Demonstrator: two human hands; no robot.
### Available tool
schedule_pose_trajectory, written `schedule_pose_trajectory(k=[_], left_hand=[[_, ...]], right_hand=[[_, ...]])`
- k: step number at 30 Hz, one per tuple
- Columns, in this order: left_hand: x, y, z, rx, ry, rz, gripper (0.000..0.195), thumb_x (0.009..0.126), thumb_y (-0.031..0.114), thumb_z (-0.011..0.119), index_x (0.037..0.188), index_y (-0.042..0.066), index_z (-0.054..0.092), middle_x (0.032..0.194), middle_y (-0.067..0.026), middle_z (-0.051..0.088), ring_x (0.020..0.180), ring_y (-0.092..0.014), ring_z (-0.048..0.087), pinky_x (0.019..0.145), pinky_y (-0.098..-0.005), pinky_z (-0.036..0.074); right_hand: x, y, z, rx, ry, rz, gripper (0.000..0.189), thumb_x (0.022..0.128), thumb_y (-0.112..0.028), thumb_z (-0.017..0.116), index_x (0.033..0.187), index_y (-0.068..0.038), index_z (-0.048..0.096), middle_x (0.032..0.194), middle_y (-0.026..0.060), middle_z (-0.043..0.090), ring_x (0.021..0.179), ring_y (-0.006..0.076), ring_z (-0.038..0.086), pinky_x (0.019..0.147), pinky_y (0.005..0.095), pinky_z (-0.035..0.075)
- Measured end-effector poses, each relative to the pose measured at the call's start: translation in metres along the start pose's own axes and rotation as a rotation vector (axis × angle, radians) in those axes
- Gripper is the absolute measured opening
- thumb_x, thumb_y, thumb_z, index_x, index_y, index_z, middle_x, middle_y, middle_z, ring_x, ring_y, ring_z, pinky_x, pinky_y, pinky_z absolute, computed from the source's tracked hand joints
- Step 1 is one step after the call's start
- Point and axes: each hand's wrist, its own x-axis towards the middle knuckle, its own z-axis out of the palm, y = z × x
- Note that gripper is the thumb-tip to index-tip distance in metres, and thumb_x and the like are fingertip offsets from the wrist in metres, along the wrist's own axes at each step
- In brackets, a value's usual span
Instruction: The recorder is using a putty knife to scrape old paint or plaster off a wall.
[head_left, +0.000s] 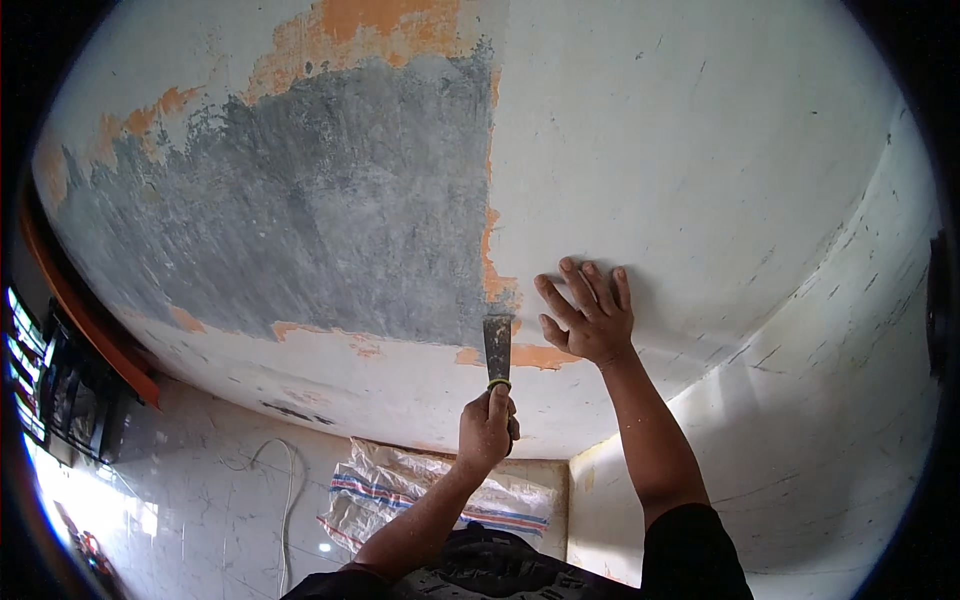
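Note:
My left hand (486, 429) grips the dark handle of a putty knife (498, 352). Its broad, worn blade points up the wall and meets the lower right corner of a bare grey plaster patch (337, 202). Ragged strips of orange undercoat (536, 356) border that patch. To the right, my right hand (600, 319) lies with fingers spread against the white painted wall (675, 172), holding nothing. Small pale flecks dot both forearms.
A woven plastic sack (442, 487) with blue and red stripes lies on the floor at the wall's foot. A pale cable (289, 487) runs over glossy tiles (217, 487). An adjoining wall (810, 435) forms a corner at right; an orange-brown frame (90, 322) stands left.

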Motion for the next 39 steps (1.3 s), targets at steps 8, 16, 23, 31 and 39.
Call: schedule_pose_trajectory(k=[8,16,23,31,39], left_hand=[[-0.003,0.017,0.005,-0.042,-0.017,-0.027,0.045,0.104,0.035,0.041,0.075,0.002,0.051,0.056,-0.0028,0.047,0.043,-0.012,0.051,0.042,-0.0283,0.039],[0.006,0.039,0.009,-0.023,-0.038,0.025,0.043,0.103,0.033,0.042,0.076,0.002,0.051,0.056,-0.0033,0.048,0.043,-0.011,0.049,0.042,-0.0285,0.039],[0.009,0.045,0.009,-0.061,-0.029,0.044,0.045,0.104,0.035,0.041,0.075,0.002,0.051,0.056,-0.0034,0.047,0.044,-0.012,0.050,0.043,-0.0283,0.040],[-0.003,0.021,-0.001,-0.063,-0.015,-0.054,0.046,0.103,0.037,0.041,0.076,0.002,0.052,0.055,-0.0023,0.047,0.043,-0.011,0.050,0.042,-0.0278,0.040],[-0.001,0.028,-0.009,0.032,-0.036,-0.059,0.046,0.103,0.036,0.042,0.075,0.001,0.052,0.055,-0.0029,0.049,0.043,-0.012,0.051,0.042,-0.0289,0.039]], right_hand=[[0.000,0.000,-0.003,-0.006,-0.015,0.001,0.047,0.092,-0.048,0.044,0.135,-0.033,0.054,0.148,0.0020,0.041,0.141,0.0231,0.031,0.118,0.0517,0.014],[-0.001,0.001,-0.003,-0.003,-0.017,0.006,0.047,0.092,-0.048,0.044,0.136,-0.033,0.053,0.148,0.0023,0.042,0.140,0.0233,0.031,0.117,0.0516,0.015],[-0.002,-0.002,-0.002,-0.018,-0.005,-0.004,0.046,0.092,-0.048,0.045,0.135,-0.034,0.054,0.147,0.0022,0.043,0.140,0.0231,0.031,0.117,0.0508,0.015],[0.001,-0.001,0.000,-0.005,0.012,-0.006,0.046,0.093,-0.047,0.043,0.135,-0.034,0.054,0.147,0.0024,0.044,0.141,0.0225,0.030,0.118,0.0508,0.015],[0.001,0.000,-0.004,-0.013,-0.009,-0.002,0.046,0.093,-0.047,0.042,0.136,-0.033,0.054,0.148,0.0026,0.043,0.142,0.0220,0.029,0.118,0.0507,0.015]])
